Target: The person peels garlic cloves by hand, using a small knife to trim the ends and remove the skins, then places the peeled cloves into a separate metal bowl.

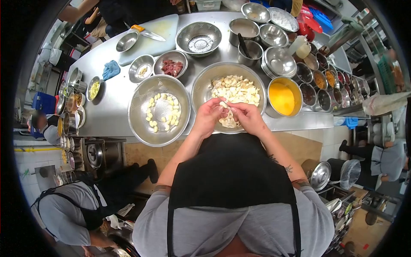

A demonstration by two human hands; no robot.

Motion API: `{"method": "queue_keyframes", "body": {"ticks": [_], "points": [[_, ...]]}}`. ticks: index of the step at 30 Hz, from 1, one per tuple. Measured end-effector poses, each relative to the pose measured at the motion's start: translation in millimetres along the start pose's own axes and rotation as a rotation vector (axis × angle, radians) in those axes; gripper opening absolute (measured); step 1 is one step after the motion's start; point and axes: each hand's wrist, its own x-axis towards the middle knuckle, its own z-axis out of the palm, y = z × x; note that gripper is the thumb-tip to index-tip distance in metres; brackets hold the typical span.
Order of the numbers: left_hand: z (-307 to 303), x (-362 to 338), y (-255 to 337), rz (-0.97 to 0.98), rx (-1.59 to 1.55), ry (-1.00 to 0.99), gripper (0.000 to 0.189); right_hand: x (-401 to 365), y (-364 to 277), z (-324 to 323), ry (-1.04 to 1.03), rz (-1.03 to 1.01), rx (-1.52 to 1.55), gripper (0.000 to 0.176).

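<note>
Your L hand [209,116] & R hand [249,118] were together, both pinching one clove [223,104] over a round steel bowl [205,83] of pale cloves. Left: 2nd bowl [141,92] w/ smooth peeled cloves [165,112]. Right: tub [284,78], yellow liquid [283,98].

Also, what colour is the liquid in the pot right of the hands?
The liquid is bright yellow-orange; the head view shows it plainly.
</note>
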Motion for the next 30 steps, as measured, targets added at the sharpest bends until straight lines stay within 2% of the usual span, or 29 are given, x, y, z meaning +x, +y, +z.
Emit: {"method": "queue_keyframes", "body": {"ticks": [7, 13, 19, 27, 30], "points": [[-5, 4, -6, -0.003, -0.143, 0.031, 0.03, 2, 3, -3, -0.029, 0.047, 0.028, 0.024], [4, 2, -4, -0.004, 0.029, 0.095, 0.035, 2, 3, -2, -0.008, 0.018, -0.068, 0.023], [-1, 0, -8, -0.026, 0.146, 0.017, 0.037, 3, 2, -4, 0.087, 0.017, -0.066, 0.024], [3, -3, -6, -0.04, 0.093, -0.053, 0.04, 4, 9, -8, 0.201, -0.04, -0.106, 0.027], [0, -6, -4, -0.085, -0.007, -0.125, 0.042, 4, 4, -17, 0.22, 0.024, -0.091, 0.03]]}}
